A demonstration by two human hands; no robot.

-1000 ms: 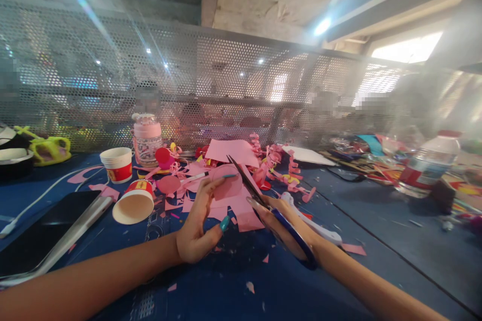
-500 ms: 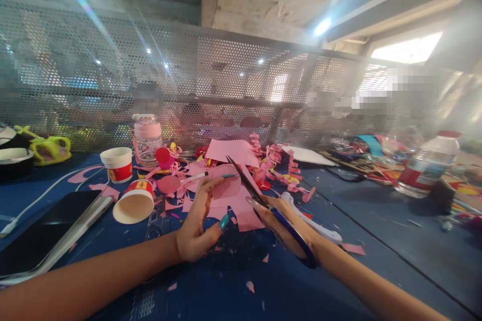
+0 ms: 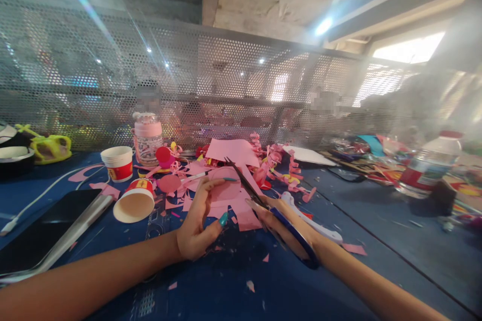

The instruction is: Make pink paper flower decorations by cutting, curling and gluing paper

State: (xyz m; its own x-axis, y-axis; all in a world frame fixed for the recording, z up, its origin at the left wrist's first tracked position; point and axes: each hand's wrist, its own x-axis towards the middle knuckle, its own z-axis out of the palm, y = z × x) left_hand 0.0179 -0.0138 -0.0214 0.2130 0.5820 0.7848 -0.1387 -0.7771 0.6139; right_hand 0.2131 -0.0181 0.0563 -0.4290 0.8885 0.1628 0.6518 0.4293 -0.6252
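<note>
Scissors point(image 3: 263, 205) edged left; left hand point(image 3: 199, 225) still pinches pink paper point(image 3: 228, 189).

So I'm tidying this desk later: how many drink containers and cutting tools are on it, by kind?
Paper cups: 2, one upright, one on its side
Bottles: 2, pink-lidded bottle, red-capped water bottle
Scissors: 2, blue-handled scissors in the right hand, white-handled scissors on the table
Total: 6

Both forearms were bare, with no sleeve, watch or bracelet on them. The left hand point(image 3: 198, 228) wore teal polish on its nails (the thumbnail at about four o'clock showed it best). The right hand point(image 3: 286, 225) had nails too blurred to judge.
</note>
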